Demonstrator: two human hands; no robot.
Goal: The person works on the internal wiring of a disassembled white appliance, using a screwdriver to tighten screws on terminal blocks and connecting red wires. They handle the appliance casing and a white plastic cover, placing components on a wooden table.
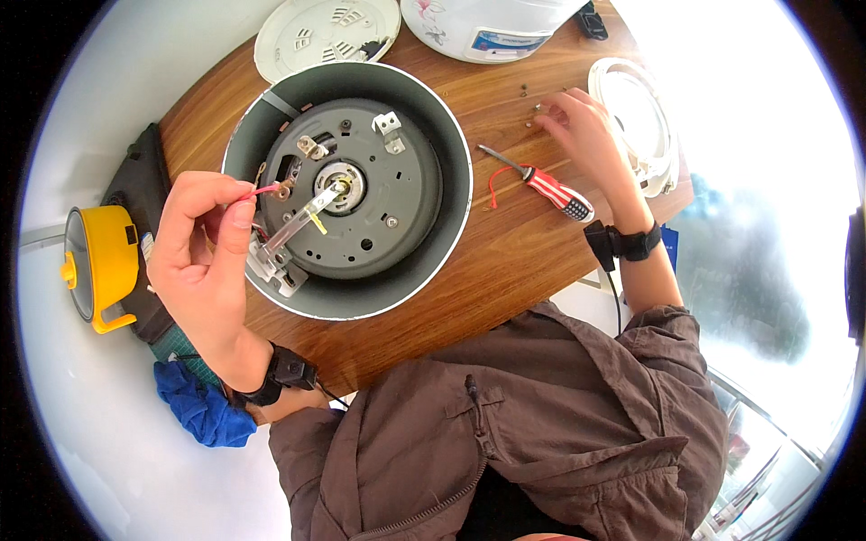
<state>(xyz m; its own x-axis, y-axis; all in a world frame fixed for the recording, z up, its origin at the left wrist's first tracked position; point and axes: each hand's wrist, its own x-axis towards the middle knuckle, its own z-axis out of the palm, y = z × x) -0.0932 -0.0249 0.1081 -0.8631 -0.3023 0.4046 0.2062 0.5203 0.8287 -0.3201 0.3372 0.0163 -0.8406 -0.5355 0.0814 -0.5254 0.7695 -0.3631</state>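
Observation:
My left hand (203,239) is closed in a pinch on a red wire (260,192) with a metal ring terminal at its end. It holds the wire over the left side of a round grey metal appliance housing (456,194). Inside sits a dark grey disc base (397,248) with metal brackets and a central hub. A clear sleeved strip (293,230) and a yellow-green wire (317,222) lie across it. My right hand (582,131) is low over the table at the right, thumb and curled fingers slightly apart, beside several small screws (529,124).
A screwdriver (555,191) with a red, white and black handle lies on the wooden table (406,334), near a loose red wire (493,185). A white vented cover (284,41), a white appliance body (460,27) and a white ring (667,117) surround the housing. Left are a yellow pot (113,261) and blue cloth (203,406).

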